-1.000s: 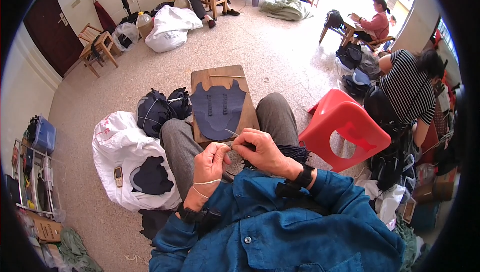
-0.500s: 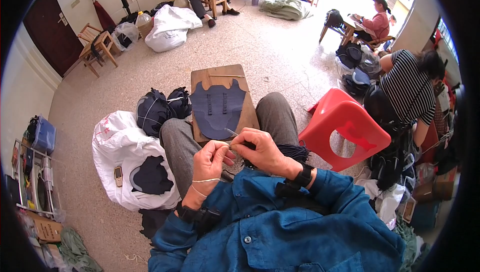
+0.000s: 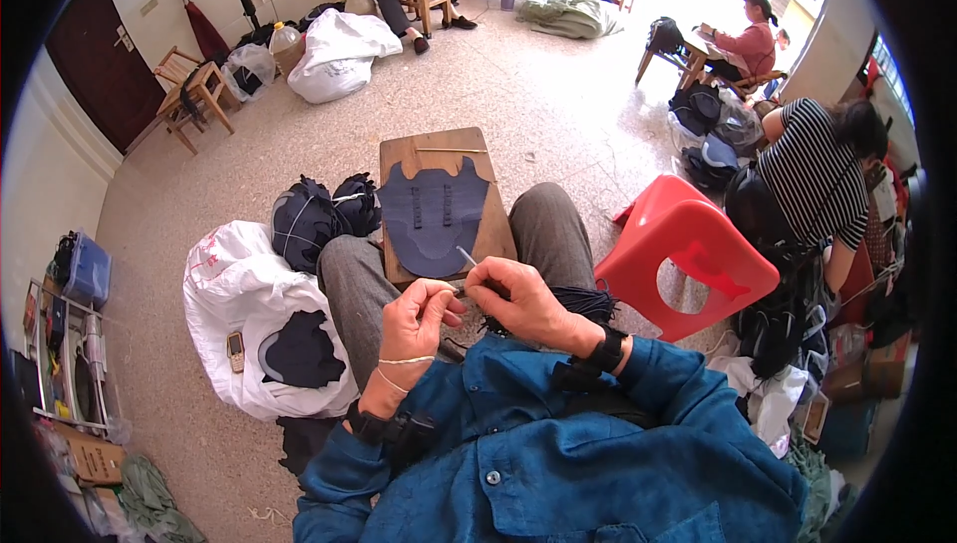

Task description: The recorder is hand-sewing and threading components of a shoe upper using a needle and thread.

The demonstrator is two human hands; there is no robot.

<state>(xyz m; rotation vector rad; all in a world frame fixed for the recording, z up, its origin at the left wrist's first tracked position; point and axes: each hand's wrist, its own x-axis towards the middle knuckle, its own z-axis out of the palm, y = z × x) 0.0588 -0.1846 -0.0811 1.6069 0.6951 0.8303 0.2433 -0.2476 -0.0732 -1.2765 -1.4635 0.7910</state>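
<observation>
My left hand (image 3: 411, 322) is raised over my lap, thumb and forefinger pinched together; anything between them is too small to make out. Pale cord (image 3: 407, 360) loops around that wrist. Beside it, my right hand (image 3: 520, 304) is closed on a thin pale stick-like tool (image 3: 466, 256), whose end pokes out beyond the fingers. Just past my hands, a dark blue fabric piece (image 3: 431, 234) with two rows of dark stitching or loops lies flat on a wooden stool (image 3: 495, 244). A thin light-coloured rod (image 3: 451, 151) rests at the stool's far end. Dark cords (image 3: 586, 304) lie by my right wrist.
Tied dark fabric bundles (image 3: 304, 219) and a white sack (image 3: 224, 314) with a phone (image 3: 235, 353) sit left. To the right stand a red plastic chair (image 3: 648, 244) and a person in a striped top (image 3: 812, 174). Other people sit farther off.
My hands have drawn slightly apart, the right one shifting a little to the right. The tool's protruding end now stands a bit higher and more upright.
</observation>
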